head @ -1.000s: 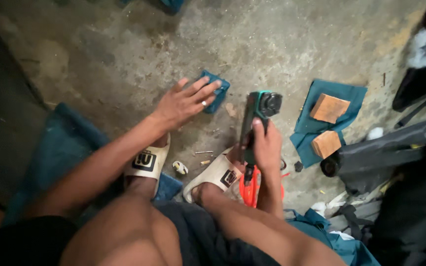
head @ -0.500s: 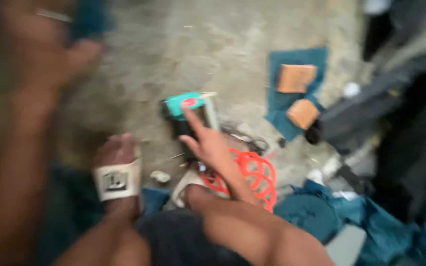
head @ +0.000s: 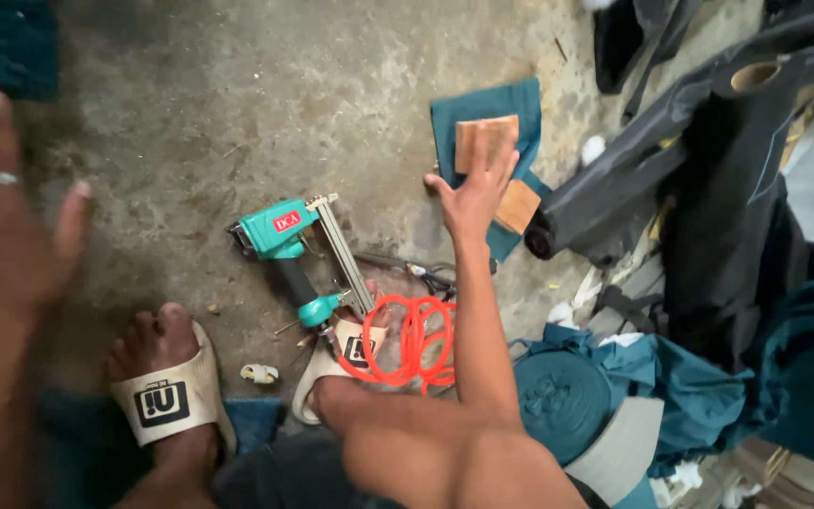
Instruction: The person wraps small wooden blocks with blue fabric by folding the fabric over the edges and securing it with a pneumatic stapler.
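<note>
My right hand (head: 476, 195) reaches forward with fingers spread and rests on a small wooden block (head: 485, 140) that lies on a teal cloth piece (head: 482, 115). A second wooden block (head: 519, 206) sits just to the right of that hand. My left hand (head: 7, 236) is raised at the far left, blurred, fingers apart, holding nothing, with a ring on one finger. A teal and black pneumatic staple gun (head: 303, 254) lies on the concrete floor between my hands, let go.
An orange coiled air hose (head: 416, 339) runs from the gun by my right foot. My feet wear white slides (head: 164, 401). A dark fabric roll (head: 699, 123) and heaps of teal cloth (head: 671, 386) crowd the right. Scissors (head: 426, 275) lie near the hose.
My right hand has let go of the staple gun, which now lies on the floor, and reached to the wooden block. My left hand left the teal cloth piece and rose to the left.
</note>
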